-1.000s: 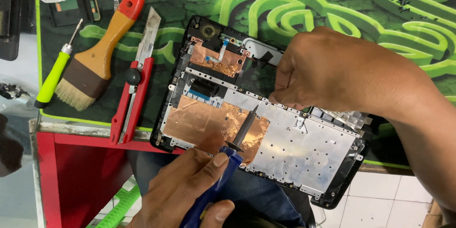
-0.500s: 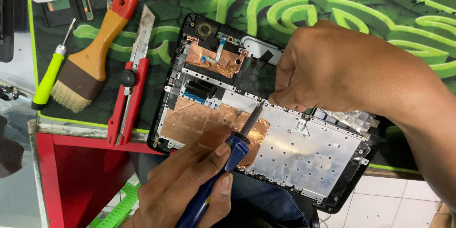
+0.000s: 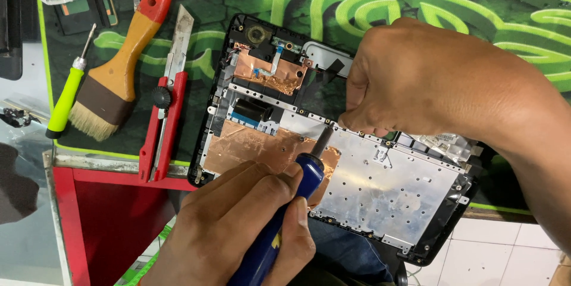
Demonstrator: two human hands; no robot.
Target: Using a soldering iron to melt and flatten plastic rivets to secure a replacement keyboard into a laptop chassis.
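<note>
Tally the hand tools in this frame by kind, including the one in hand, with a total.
Screwdrivers: 2, the blue-handled screwdriver gripped by the left hand and the green-handled screwdriver on the mat
Paintbrush: 1
Red utility knife: 1
Total: 4

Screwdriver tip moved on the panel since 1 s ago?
Yes. The blue screwdriver has slid up the metal plate, from mid copper foil toward the plate's top edge, by the right hand. Left hand holds it.

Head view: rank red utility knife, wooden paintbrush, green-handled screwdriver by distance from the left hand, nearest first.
From the left hand:
1. Red utility knife, just off the opened device's left edge.
2. Wooden paintbrush with red-tipped handle, left of the knife.
3. Green-handled screwdriver, farthest left, at the mat's edge.
</note>
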